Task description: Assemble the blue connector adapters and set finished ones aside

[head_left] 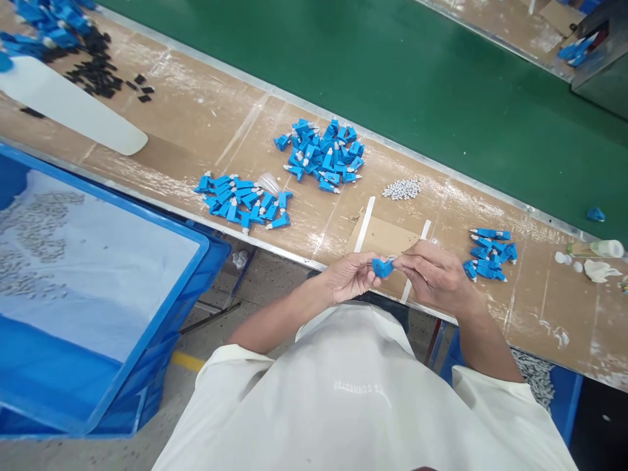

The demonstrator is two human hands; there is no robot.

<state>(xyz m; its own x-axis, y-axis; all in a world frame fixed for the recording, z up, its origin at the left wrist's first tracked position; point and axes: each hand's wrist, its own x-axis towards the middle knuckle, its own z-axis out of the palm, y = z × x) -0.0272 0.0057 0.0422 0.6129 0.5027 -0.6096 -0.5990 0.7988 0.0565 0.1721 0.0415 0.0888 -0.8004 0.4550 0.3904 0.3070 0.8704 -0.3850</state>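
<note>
Between my two hands, over the bench's near edge, is a small blue part [382, 267]. My left hand [349, 277] grips it with thumb and fingertips. My right hand [434, 271] is closed in a pinch at the part's right end; whatever those fingertips hold is too small to make out. Beyond the hands lies a cardboard piece [390, 237] with two white strips. Small grey-white pieces [402, 190] form a pile behind it. Blue parts lie in one heap [326, 154] at the centre, another [245, 201] to the left and a smaller one [490, 255] to the right.
A green surface [392, 78] runs behind the brown bench [186, 124]. At the left are black pieces [101, 69], a long white blade-like object [73, 104] and a blue tray [196, 252] with white lining. A bottle [606, 248] lies at the right; a blue bin [564, 399] stands below.
</note>
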